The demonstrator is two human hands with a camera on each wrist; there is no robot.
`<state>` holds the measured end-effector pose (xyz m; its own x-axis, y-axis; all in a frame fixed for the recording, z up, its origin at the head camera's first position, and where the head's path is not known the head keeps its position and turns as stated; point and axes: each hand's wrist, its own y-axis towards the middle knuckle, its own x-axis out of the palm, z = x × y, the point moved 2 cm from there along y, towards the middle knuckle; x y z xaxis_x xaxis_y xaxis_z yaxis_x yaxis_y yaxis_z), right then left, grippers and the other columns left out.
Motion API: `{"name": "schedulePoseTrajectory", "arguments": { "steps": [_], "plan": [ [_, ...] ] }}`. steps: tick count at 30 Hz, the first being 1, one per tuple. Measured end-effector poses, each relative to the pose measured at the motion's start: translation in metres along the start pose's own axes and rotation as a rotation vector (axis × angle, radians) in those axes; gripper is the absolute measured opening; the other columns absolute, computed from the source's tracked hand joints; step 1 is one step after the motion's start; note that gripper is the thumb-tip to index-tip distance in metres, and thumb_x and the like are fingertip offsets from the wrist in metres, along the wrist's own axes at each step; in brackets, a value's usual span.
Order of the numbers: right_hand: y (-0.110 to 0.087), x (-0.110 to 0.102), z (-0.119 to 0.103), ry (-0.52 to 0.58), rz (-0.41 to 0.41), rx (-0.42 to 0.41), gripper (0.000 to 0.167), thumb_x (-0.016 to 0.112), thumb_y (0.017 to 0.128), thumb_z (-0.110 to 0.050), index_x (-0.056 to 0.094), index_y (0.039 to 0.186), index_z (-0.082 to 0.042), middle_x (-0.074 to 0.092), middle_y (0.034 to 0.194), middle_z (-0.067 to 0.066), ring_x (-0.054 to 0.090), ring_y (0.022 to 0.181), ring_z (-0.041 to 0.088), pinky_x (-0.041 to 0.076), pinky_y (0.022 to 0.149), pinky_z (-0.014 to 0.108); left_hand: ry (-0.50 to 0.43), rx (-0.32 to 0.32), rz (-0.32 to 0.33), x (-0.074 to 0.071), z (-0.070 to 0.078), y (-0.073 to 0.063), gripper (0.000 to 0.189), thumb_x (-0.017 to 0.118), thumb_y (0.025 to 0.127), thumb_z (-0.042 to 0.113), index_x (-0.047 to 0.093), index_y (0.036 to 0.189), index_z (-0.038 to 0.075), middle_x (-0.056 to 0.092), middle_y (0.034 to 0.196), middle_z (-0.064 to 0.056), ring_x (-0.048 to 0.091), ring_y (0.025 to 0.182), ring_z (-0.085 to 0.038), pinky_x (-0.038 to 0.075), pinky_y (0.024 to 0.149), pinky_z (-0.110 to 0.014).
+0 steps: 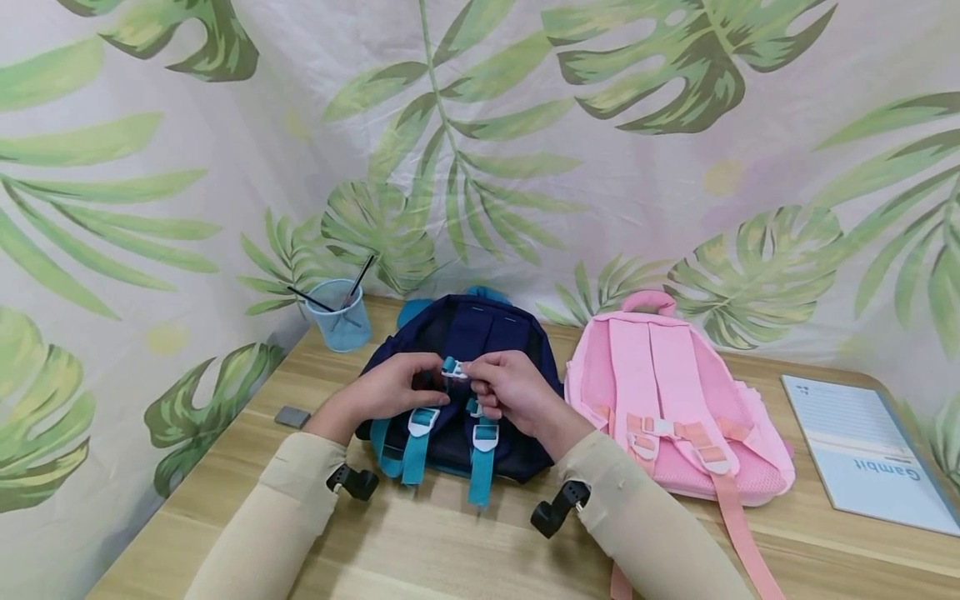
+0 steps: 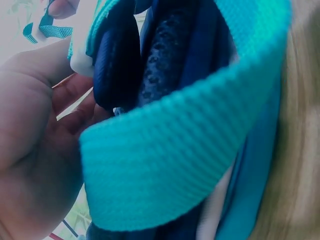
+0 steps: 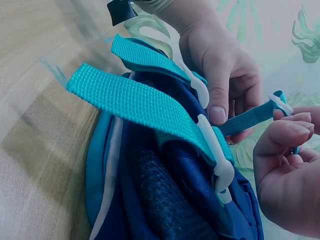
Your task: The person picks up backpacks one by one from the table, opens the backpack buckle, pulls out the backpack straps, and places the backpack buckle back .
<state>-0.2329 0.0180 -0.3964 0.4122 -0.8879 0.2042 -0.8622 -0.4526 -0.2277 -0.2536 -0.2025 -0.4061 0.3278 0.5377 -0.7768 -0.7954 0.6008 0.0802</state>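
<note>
A navy blue backpack (image 1: 487, 329) with teal webbing straps lies on the table, its shoulder-strap side up. My right hand (image 1: 517, 387) pinches a small white buckle (image 1: 455, 368) on a short teal strap (image 3: 248, 119), raised above the backpack. On the buckle's other side is my left hand (image 1: 397, 387), thumb and index finger spread apart around the strap; I cannot tell whether its fingers grip it. Below the hands, two white strap adjusters (image 1: 423, 419) carry loose teal webbing ends. A broad teal webbing loop (image 2: 165, 160) fills much of the left wrist view.
A pink backpack (image 1: 690, 358) leans beside the navy one on the right, its orange strap running toward the front. Farther right lies a notebook (image 1: 870, 442). A blue mesh cup (image 1: 345, 321) with pens and a small grey block (image 1: 292, 417) are at the left.
</note>
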Motion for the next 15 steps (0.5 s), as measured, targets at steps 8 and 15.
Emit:
{"name": "schedulePoseTrajectory", "arguments": {
  "steps": [8,15],
  "plan": [
    [0.0004,-0.0001,0.0008,-0.006,0.000,-0.013,0.017,0.058,0.110,-0.011,0.066,0.095,-0.005,0.044,0.069,-0.001,0.036,0.054,0.011,0.035,0.047,0.021,0.022,0.002,0.008,0.0011,-0.0025,-0.0020,0.016,0.083,0.097,0.019,0.069,0.105,0.020,0.069,0.097,0.003,0.059,0.080,-0.015,0.050,0.071,-0.028],
    [0.0020,-0.0022,0.0025,0.003,-0.002,-0.029,0.018,0.059,0.110,-0.011,0.064,0.095,-0.003,0.044,0.070,-0.001,0.036,0.054,0.012,0.034,0.048,0.021,0.029,0.008,0.009,0.0012,-0.0032,-0.0008,0.016,0.083,0.097,0.019,0.070,0.106,0.021,0.071,0.099,0.005,0.059,0.081,-0.014,0.051,0.072,-0.028]
  ]
}}
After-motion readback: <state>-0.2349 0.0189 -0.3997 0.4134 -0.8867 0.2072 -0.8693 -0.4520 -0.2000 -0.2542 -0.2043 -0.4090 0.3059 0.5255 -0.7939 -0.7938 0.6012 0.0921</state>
